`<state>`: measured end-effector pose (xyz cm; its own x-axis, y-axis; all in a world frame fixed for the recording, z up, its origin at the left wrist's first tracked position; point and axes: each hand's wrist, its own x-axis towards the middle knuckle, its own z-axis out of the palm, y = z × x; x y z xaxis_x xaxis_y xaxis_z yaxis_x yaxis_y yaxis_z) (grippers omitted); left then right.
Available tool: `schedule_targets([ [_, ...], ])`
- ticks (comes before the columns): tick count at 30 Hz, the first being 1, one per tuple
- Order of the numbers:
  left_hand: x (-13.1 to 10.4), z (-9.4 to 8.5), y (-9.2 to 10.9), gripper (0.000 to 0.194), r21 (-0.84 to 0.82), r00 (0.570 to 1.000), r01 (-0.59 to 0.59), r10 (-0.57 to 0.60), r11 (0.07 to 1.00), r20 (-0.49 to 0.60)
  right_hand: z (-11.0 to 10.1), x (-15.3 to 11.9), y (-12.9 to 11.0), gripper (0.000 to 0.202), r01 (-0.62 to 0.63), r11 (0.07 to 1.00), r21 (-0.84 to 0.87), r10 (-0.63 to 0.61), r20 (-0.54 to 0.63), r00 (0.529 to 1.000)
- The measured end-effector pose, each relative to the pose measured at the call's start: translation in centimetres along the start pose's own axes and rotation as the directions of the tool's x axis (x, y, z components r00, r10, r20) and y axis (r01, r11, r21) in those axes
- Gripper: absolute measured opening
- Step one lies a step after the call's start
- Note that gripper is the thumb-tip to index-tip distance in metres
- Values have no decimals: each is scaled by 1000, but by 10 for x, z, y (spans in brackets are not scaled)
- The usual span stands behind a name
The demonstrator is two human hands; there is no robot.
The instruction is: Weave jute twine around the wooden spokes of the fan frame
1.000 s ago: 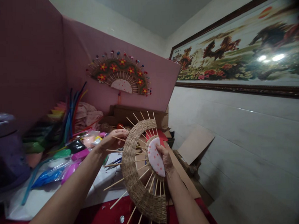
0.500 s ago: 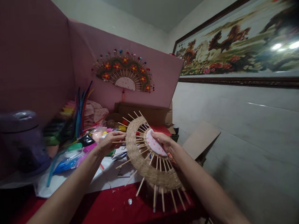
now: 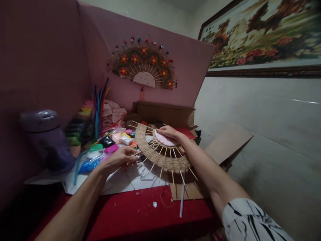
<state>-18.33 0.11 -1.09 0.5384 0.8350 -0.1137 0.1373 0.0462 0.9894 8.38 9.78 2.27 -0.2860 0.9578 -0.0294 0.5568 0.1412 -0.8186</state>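
Note:
A half-round woven fan [image 3: 162,162] made of tan cord, with thin wooden sticks fanning out past its rim, is held above the table. Its small half-disc centre [image 3: 162,138] is white-pink with red dots. My right hand [image 3: 169,132] grips that centre from above, thumb on the front face. At the fan's left edge, my left hand [image 3: 124,157] has its fingertips closed at a stick end. A finished-looking fan [image 3: 145,61] with orange-red flowers and coloured beads on its sticks hangs on the pink panel behind.
Packets of coloured clay [image 3: 92,164], a purple lidded container [image 3: 49,142] and upright pipe cleaners [image 3: 98,112] stand left. A cardboard box [image 3: 164,111] is behind. A clear stick [image 3: 182,204] lies on the red tablecloth [image 3: 127,220], near cardboard [image 3: 188,191]. A tiled wall [image 3: 282,130] bounds the right.
The fan has turned and tipped flatter, with its lower sticks lifting away from the front. My left hand has moved lower along its left edge. The camera view has shifted.

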Motion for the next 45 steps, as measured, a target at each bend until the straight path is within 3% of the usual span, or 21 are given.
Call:
schedule_targets([
  [5,-3,-5,2,34,71,997,72,-71,995,-17,6,26,2,45,75,968,-241,-88,-43,995],
  [10,2,-6,-3,28,74,996,90,-91,993,13,14,47,-6,42,113,828,-550,-185,-78,980],
  [19,-3,13,5,29,189,983,130,-151,973,102,45,56,-16,39,152,735,-661,-201,2,980],
  [23,-9,19,14,37,226,987,101,-126,969,101,41,44,-18,31,179,738,-651,-237,-1,972],
  [28,-16,12,19,49,393,991,112,-134,913,29,15,1,-25,21,259,755,-603,-418,-137,898],
  [31,-17,7,21,46,483,990,51,19,874,-140,6,-42,-28,16,294,787,-542,-484,-248,839],
  [33,-14,6,20,35,530,935,-77,245,845,-256,6,-74,-28,16,319,810,-492,-507,-315,802],
  [35,-9,6,19,18,582,832,-200,451,788,-324,13,-107,-26,16,329,840,-431,-511,-426,746],
  [37,0,7,17,5,636,779,-275,555,721,-292,24,-138,-22,17,328,867,-375,-489,-518,702],
  [41,20,7,16,10,755,811,-386,585,530,4,50,-184,-3,14,188,912,-365,-387,-607,694],
  [44,31,2,18,10,800,821,-397,564,450,91,60,-199,19,14,11,919,-395,-272,-612,743],
  [45,34,-1,19,9,804,826,-393,555,446,96,60,-200,26,13,-54,909,-414,-243,-629,738],
])
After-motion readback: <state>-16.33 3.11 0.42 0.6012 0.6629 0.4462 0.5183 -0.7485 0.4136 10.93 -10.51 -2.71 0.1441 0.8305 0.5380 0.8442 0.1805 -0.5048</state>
